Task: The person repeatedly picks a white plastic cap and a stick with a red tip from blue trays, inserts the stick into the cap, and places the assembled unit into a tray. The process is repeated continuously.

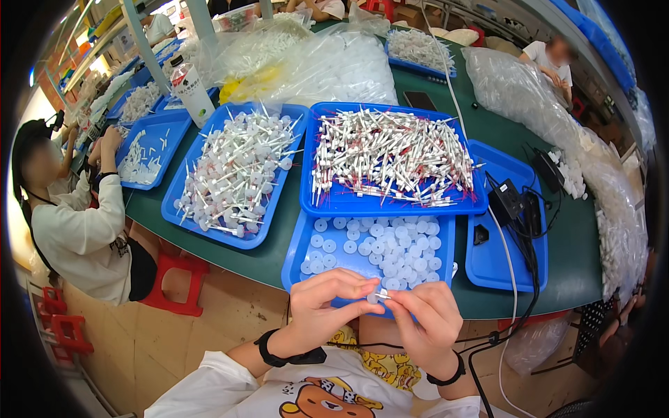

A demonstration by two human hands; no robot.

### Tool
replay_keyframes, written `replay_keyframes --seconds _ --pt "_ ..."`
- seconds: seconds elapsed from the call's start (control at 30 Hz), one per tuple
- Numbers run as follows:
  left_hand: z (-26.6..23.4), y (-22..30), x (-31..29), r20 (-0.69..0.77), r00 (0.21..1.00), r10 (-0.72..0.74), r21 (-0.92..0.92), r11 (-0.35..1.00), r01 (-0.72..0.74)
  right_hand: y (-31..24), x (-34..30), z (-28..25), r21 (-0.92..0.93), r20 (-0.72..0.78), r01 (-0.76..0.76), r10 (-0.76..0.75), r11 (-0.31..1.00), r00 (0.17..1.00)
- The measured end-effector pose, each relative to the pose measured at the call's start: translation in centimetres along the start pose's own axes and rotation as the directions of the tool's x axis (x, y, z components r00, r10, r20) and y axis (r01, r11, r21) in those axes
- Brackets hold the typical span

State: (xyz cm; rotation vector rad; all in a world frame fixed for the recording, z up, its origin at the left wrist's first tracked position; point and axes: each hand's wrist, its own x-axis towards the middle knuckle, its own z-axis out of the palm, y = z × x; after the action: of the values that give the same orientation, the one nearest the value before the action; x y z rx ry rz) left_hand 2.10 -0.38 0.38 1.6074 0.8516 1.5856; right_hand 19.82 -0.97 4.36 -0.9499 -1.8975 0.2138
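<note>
Just over the near edge of a blue tray, my two hands meet at the fingertips. My left hand pinches a small translucent white disc. A thin white plastic stick is pinched in my right hand, its end at the disc; whether it is through the disc's hole I cannot tell. Loose discs with centre holes lie in that tray. Overlapping its far side, a second blue tray holds many white sticks with red ends.
To the left, a blue tray holds sticks with discs on them. At right, black adapters and cables lie over another blue tray. A bottle, plastic bags and a phone stand farther back. A co-worker sits at left.
</note>
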Motion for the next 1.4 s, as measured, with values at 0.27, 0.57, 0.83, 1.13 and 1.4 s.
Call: replay_keyframes --seconds 0.27,0.57,0.83,1.13,1.4 --pt "-1.5 -0.4 0.3 0.144 0.985 -0.097 -0.169 0.978 0.122 0.2 0.3 0.1 0.175 0.069 -0.076 0.065 0.982 0.996" --pt "-3.8 0.5 0.6 0.098 0.99 -0.101 0.159 0.984 0.085 -1.0 0.0 1.6 0.117 0.096 -0.267 0.257 0.957 0.962" --pt "-16.4 -0.7 2.6 -0.725 0.678 0.119 0.427 0.851 0.307 -2.6 -0.6 0.0 -0.037 0.043 -0.378 0.379 0.925 0.924" --pt "-22.1 -1.9 2.6 -0.426 0.857 0.291 0.894 0.277 0.351 -2.5 -0.5 0.5 0.011 0.183 -0.309 0.302 0.951 0.935" --pt "-12.5 -0.2 3.7 -0.169 0.924 0.344 0.903 0.43 0.005 -1.5 0.2 -0.4 -0.093 0.238 -0.275 0.29 0.957 0.927"
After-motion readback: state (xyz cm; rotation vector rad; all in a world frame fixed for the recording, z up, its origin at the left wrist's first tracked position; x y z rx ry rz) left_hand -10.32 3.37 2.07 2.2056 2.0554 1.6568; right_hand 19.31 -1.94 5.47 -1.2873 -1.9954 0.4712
